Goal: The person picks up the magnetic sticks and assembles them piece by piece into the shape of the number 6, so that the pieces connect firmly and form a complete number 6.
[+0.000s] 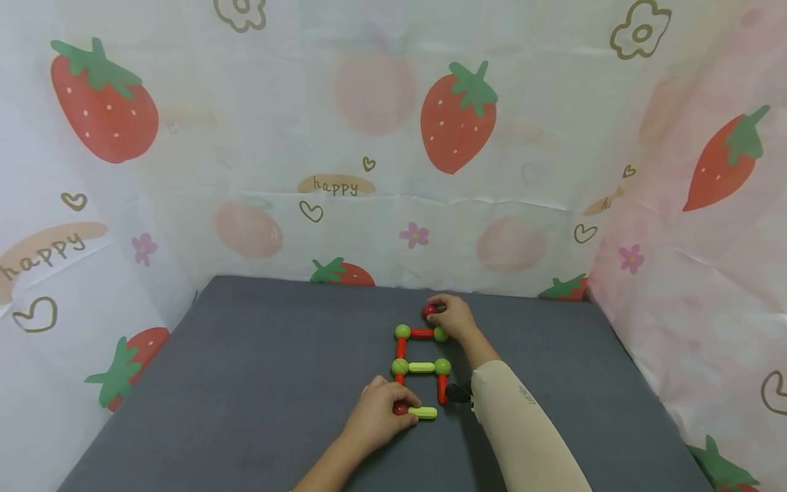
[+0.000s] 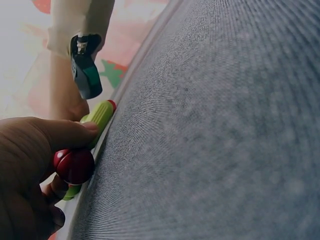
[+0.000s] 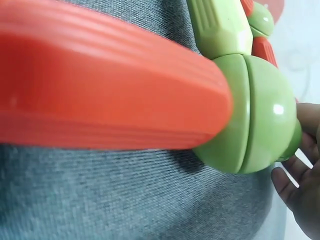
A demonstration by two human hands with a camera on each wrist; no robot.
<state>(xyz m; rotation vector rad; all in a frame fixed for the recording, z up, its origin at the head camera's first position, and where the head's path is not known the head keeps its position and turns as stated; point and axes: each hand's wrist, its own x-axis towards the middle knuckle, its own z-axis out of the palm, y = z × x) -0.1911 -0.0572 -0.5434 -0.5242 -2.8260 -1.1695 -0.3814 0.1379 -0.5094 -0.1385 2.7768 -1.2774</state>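
Note:
Toy rods and balls form a joined figure on the dark table. My left hand [image 1: 380, 413] pinches a red ball [image 1: 400, 408] at its lower end, where a light green rod [image 1: 425, 413] points right. In the left wrist view, thumb and fingers sit round that glossy ball [image 2: 75, 166]. At the far end, my right hand [image 1: 456, 317] holds another red ball [image 1: 429, 311] just above a green ball [image 1: 440, 334]. The right wrist view shows a red rod [image 3: 110, 85] and green ball [image 3: 250, 112] up close; what the hand holds is hidden there.
Further green balls [image 1: 402, 332], red rods [image 1: 422, 333] and a light green rod [image 1: 421, 367] make up the figure on the grey table [image 1: 277, 383]. A strawberry-print cloth [image 1: 381, 137] hangs behind and beside the table. A black wrist camera [image 1: 458, 393] is close to the lower right rod.

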